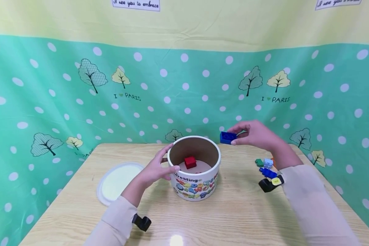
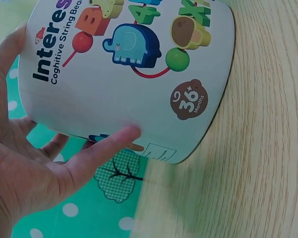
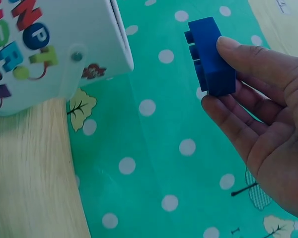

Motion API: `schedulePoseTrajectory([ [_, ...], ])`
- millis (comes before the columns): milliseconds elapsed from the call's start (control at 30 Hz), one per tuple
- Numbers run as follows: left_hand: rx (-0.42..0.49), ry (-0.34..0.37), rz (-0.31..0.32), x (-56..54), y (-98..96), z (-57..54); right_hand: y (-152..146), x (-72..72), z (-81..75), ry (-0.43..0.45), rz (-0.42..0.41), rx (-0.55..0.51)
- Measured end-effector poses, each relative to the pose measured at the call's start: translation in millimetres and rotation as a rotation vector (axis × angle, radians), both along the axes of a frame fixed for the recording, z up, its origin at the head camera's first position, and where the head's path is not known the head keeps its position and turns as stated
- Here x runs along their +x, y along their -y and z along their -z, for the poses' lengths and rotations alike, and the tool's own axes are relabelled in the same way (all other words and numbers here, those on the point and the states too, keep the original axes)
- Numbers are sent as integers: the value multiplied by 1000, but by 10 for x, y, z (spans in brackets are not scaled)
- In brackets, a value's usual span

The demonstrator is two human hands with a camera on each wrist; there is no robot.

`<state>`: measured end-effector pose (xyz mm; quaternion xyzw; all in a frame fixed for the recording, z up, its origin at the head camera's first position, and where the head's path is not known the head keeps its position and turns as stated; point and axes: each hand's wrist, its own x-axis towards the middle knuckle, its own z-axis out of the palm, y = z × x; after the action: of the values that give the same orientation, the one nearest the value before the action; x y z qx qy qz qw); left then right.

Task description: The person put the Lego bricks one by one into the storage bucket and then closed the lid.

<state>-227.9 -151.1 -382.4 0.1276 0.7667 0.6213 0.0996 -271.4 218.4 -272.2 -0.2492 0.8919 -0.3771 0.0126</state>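
A white bucket with colourful printed letters and animals stands on the table. My left hand holds its left side, with the thumb at the near rim and other fingers along the wall. Inside the bucket lies a red toy brick, with a bit more red low behind the near rim. To the right of the bucket, above rim height, my right hand pinches a blue toy brick between thumb and fingers. The right wrist view shows the studs of this blue brick facing the bucket.
A round white lid lies on the table left of the bucket. Near my right forearm are several small bricks: green, light blue and dark blue, with orange partly hidden. A green dotted curtain hangs behind the table.
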Motion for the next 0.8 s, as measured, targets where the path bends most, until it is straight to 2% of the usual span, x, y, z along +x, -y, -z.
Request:
schedulePoseTrajectory([
  [167, 2, -12, -2, -6, -2, -4, 142, -65, -73, 27, -40, -37],
  [367, 6, -7, 6, -1, 0, 7, 285, -152, -85, 37, -60, -41],
  [600, 14, -11, 11, -7, 2, 15, 471, -219, -143, 51, -46, -27],
  [800, 9, -10, 19, 9, 20, 0, 613, -259, -145, 66, -86, -25],
])
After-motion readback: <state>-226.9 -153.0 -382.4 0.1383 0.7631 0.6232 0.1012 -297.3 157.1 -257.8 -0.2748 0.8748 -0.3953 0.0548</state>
